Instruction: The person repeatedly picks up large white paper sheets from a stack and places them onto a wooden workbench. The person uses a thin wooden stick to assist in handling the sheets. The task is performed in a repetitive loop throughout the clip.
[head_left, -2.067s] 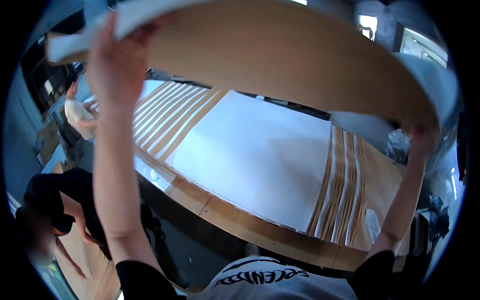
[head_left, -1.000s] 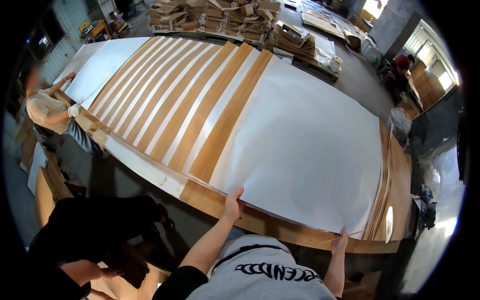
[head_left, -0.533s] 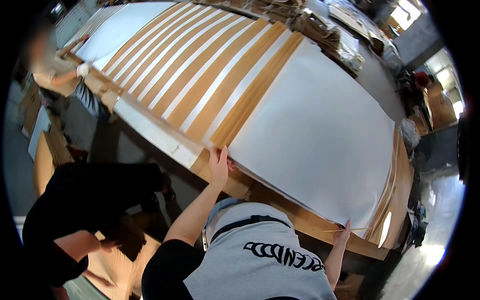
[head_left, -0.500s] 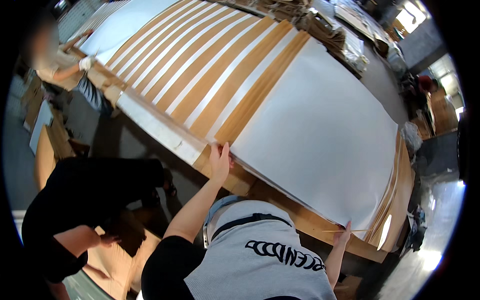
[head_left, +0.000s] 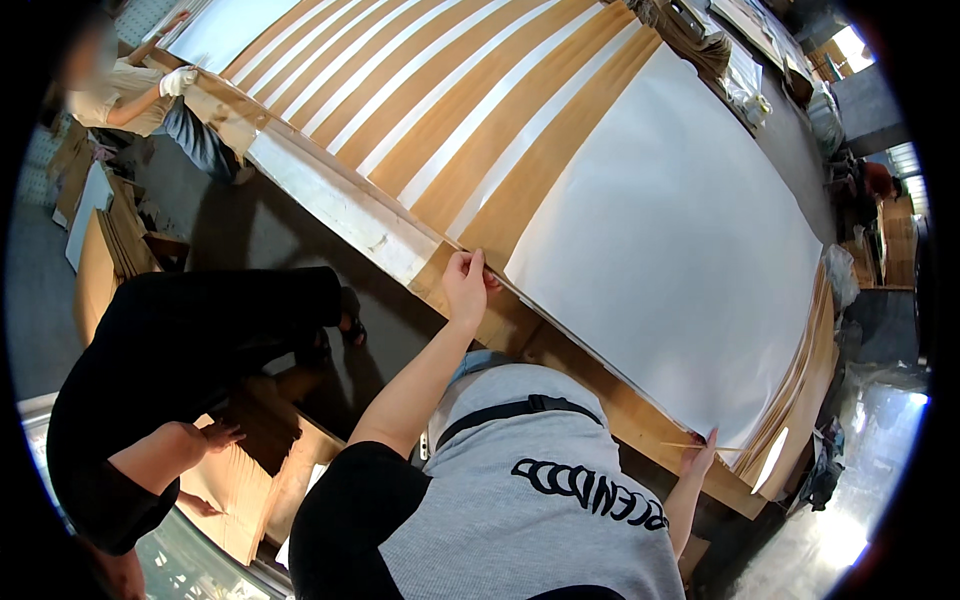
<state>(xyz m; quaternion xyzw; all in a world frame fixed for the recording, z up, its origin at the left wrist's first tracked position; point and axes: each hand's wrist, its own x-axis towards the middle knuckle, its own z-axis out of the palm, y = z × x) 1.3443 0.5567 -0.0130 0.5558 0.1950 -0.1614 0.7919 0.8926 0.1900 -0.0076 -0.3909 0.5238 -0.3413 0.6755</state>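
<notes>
My left hand (head_left: 466, 285) is closed, thumb and fingers pinching the near end of a brown wood-veneer strip (head_left: 535, 190) at the table's front edge. This strip borders a large white sheet (head_left: 670, 250), which covers the right part of the stack. Farther left, several similar brown strips (head_left: 400, 130) lie side by side with white bands showing between them. At the sheet's near right corner, my right hand (head_left: 697, 458) is closed around a thin wooden stick (head_left: 733, 449). Part of its grip is hidden.
A person in black (head_left: 190, 380) bends over a stack of brown sheets (head_left: 235, 490) at lower left. Another person with a white glove (head_left: 178, 81) stands at the table's far left end. Brown sheet edges (head_left: 800, 370) fan out at right. Clear plastic (head_left: 840, 275) lies beyond them.
The view has shifted, so the table sits farther right and higher. My left hand stays at the strip's near end, where the strips now lie differently. My right hand still has the stick.
</notes>
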